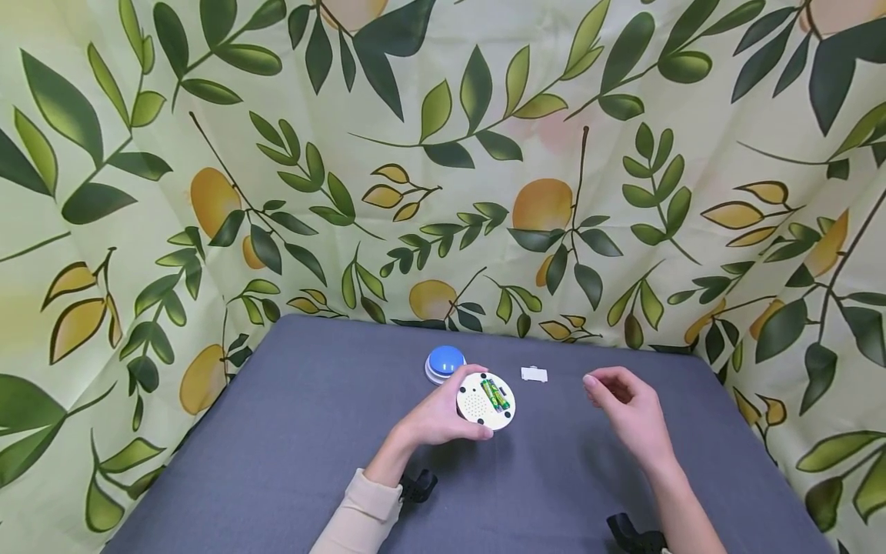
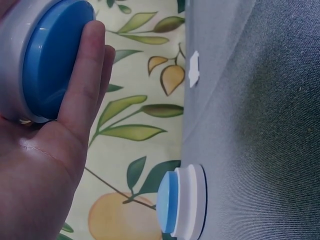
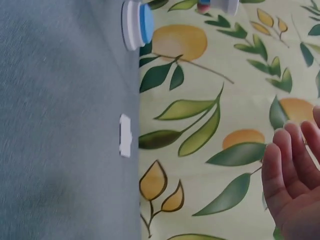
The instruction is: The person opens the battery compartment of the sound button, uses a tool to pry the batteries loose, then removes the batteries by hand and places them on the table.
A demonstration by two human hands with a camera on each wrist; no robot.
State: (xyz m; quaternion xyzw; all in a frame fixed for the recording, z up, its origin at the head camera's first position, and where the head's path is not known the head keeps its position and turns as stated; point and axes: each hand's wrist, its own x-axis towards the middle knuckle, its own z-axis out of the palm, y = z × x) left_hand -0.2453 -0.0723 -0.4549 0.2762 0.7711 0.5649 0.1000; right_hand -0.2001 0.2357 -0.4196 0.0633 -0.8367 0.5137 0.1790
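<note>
My left hand [image 1: 441,412] grips a round white push button [image 1: 477,406] by its rim, its underside facing the head camera. Green batteries [image 1: 494,395] sit in the uncovered compartment of that underside. In the left wrist view the button's blue dome [image 2: 52,60] lies against the fingers [image 2: 86,75]. To the right, above the table, my right hand [image 1: 633,412] is raised with loosely curled fingers and nothing visible in it. A small white battery cover [image 1: 534,374] lies on the table between the hands, towards the back.
A second blue push button [image 1: 445,362] on a white base stands on the grey table [image 1: 332,431], just behind my left hand. A cloth printed with leaves and fruit [image 1: 429,185] hangs behind the table's back edge and along its sides.
</note>
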